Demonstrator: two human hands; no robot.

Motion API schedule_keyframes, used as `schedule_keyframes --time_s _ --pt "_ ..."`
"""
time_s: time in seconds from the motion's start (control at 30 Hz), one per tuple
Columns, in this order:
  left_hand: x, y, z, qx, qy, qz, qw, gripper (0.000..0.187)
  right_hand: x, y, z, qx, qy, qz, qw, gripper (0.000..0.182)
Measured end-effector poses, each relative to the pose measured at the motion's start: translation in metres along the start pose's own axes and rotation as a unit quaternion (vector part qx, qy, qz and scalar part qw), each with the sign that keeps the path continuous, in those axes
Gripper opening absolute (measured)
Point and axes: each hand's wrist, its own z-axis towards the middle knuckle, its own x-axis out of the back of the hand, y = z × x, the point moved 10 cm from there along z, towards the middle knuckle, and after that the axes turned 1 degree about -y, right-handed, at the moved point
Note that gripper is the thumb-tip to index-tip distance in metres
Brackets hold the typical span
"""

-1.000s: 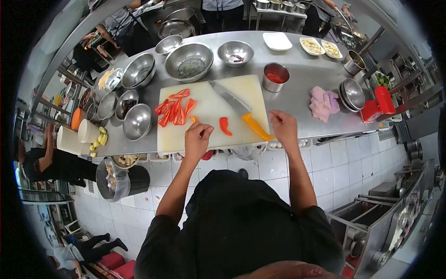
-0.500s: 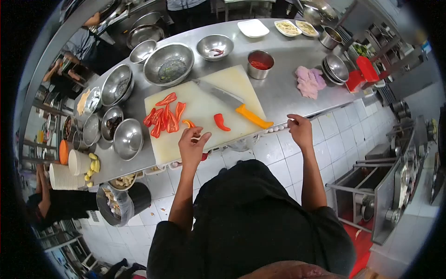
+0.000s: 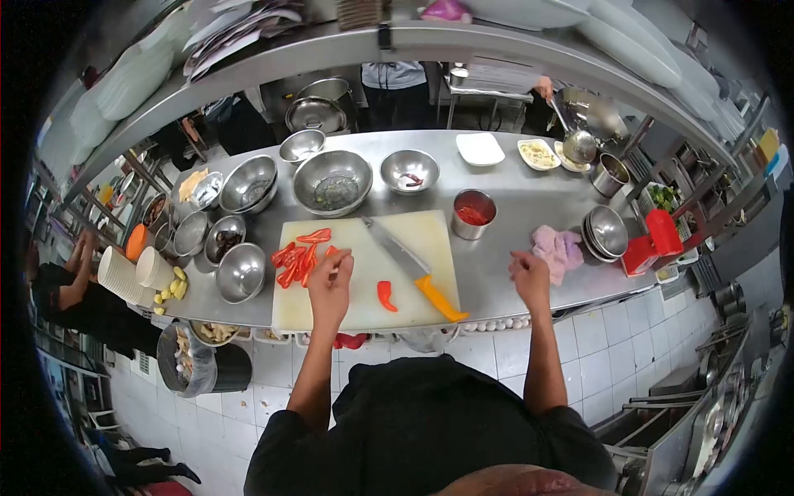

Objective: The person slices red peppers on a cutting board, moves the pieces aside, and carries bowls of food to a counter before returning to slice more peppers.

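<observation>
My left hand (image 3: 330, 286) is over the left part of the white cutting board (image 3: 356, 298), beside several red pepper pieces (image 3: 291, 263). Its fingers are loosely curled and apart, with nothing visible in them. One curved red pepper piece (image 3: 385, 295) lies alone mid-board. A knife (image 3: 401, 252) with a yellow handle rests diagonally on the board's right side. To the right of the board, my right hand (image 3: 529, 277) hangs above the steel counter, empty, its fingers bent and slightly apart. A pink cloth (image 3: 557, 252) lies just beyond it.
Metal bowls (image 3: 332, 183) stand behind and left of the board. A steel pot (image 3: 474, 214) with red contents is behind its right edge. White plates (image 3: 480, 150) sit farther back, and stacked bowls (image 3: 606, 231) at right. An overhead shelf (image 3: 496, 37) spans the far side; people stand beyond.
The view has tilted up, bringing the overhead shelf into sight. My left hand now hides the small orange pepper piece's former spot. The knife and cloth stay put on their surfaces.
</observation>
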Motion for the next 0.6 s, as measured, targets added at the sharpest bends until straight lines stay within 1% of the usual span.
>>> schedule_keyframes --time_s 0.07,0.13,0.2,0.27,0.4,0.53,0.6 --pt "-0.013 0.032 0.017 -0.026 0.002 -0.020 0.999 0.023 0.013 -0.029 0.026 0.068 0.009 0.031 0.997 0.023" --pt "-0.025 0.089 0.029 -0.039 0.003 -0.024 0.999 0.025 0.022 -0.072 0.043 0.102 -0.011 0.080 0.991 0.025" --pt "-0.037 0.147 0.041 -0.135 0.000 -0.051 0.989 0.023 0.028 -0.113 0.052 0.104 -0.034 0.092 0.990 0.025" --pt "-0.045 0.178 0.049 -0.169 0.005 -0.071 0.983 0.023 0.026 -0.130 0.053 0.105 -0.060 0.104 0.987 0.025" --pt "-0.067 0.228 0.063 -0.231 -0.003 -0.055 0.971 0.025 0.018 -0.121 0.053 0.080 -0.103 0.121 0.984 0.026" --pt "-0.089 0.252 0.092 -0.227 0.003 -0.090 0.970 0.029 0.015 -0.089 0.047 0.060 -0.130 0.126 0.982 0.027" --pt "-0.097 0.261 0.103 -0.226 0.000 -0.094 0.970 0.030 0.016 -0.067 0.046 0.048 -0.119 0.145 0.981 0.027"
